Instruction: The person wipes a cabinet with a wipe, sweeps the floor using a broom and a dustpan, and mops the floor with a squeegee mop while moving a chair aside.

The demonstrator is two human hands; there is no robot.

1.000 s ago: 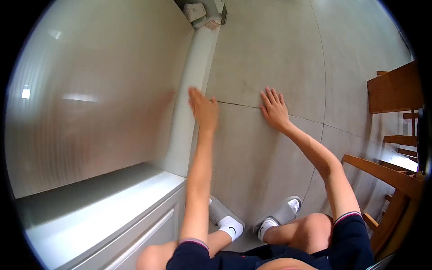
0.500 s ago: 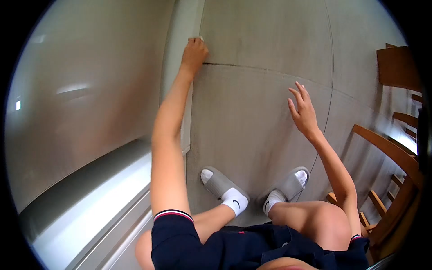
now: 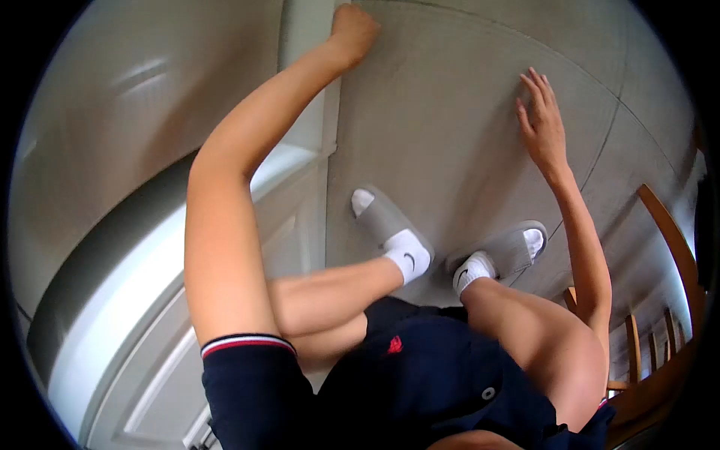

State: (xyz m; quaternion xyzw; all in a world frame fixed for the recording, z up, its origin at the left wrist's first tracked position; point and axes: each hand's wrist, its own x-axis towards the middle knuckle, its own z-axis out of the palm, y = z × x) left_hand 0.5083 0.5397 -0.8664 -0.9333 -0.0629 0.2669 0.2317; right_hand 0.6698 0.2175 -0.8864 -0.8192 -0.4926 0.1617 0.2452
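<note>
1. Reaching to the top of the frame, the left hand (image 3: 355, 34) comes to the outer edge of a pale strip (image 3: 316, 116). This strip runs down the upper middle of the frame, between a glossy panel (image 3: 97, 112) and the floor (image 3: 450, 112). The outstretched arm probably brings the hand to that low edge.

2. The left fingers are curled in, fist-like, with the back of the hand to the camera. Whether they close on something, or press the strip, cannot be told; a curl like this would suit a grip or a firm push.

3. The right hand (image 3: 546, 127) is in the upper right, well apart from the left, over the bare floor. Its fingers are stretched out, lying near one another, with the thumb standing away, and nothing shows in it. Contact with the floor cannot be judged; the arm may be held out for balance.

4. Two grey slippers (image 3: 395, 217) stand apart in the middle of the frame, toes turned outward, below widely bent knees. Such a stance likely steadies a low posture and leaves room for the arms.

5. At lower left, a white ledge (image 3: 127, 300) borders a panelled front (image 3: 172, 375); at right, a wooden chair (image 3: 671, 232) stands beyond the right arm.
</note>
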